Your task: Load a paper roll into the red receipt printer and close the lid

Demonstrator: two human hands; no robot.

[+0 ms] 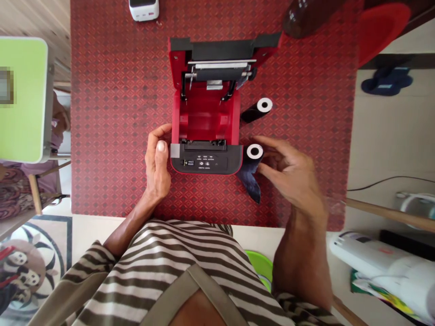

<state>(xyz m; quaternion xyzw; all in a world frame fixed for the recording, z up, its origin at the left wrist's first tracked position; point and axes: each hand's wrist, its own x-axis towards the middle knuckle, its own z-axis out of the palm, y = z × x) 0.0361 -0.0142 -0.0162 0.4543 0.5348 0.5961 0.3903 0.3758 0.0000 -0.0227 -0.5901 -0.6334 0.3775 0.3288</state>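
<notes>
Machine: an open red-and-black machine [207,164] stood at the centre of the tabletop [118,113], the hub of the clock face used here.
Lid: the raised lid [222,50] tilted up at 12 o'clock, a dark roller [219,74] and metal strips on its inner side.
Compartment: the red hollow [204,113] showed bare below the lid; a black panel [217,163] with small buttons faced 6 o'clock.
Left hand: at 8 o'clock the left hand [158,165] lay against the machine's side wall, thumb up, not closed around anything.
Right hand: at 4 o'clock, well apart from the left, the right hand [292,167] curved thumb and fingers about the near roll [254,152]; one cannot tell whether it gripped it.
Near roll: it sat just beside the machine at 4 o'clock, white end facing up, a dark loose flap [250,184] spreading below it.
Far roll: a second dark roll [257,111] with a white end stood at 3 o'clock, near the machine.
Tabletop edges: a white device [144,12] lay between 10 and 11 o'clock, a dark brown bottle [301,20] at 2.
Beyond: dark blue slippers [387,82] rested on the floor at 3 o'clock; a pale green table [25,124] stood at 9.
Person: a striped shirt [163,267] filled 6 o'clock.
</notes>
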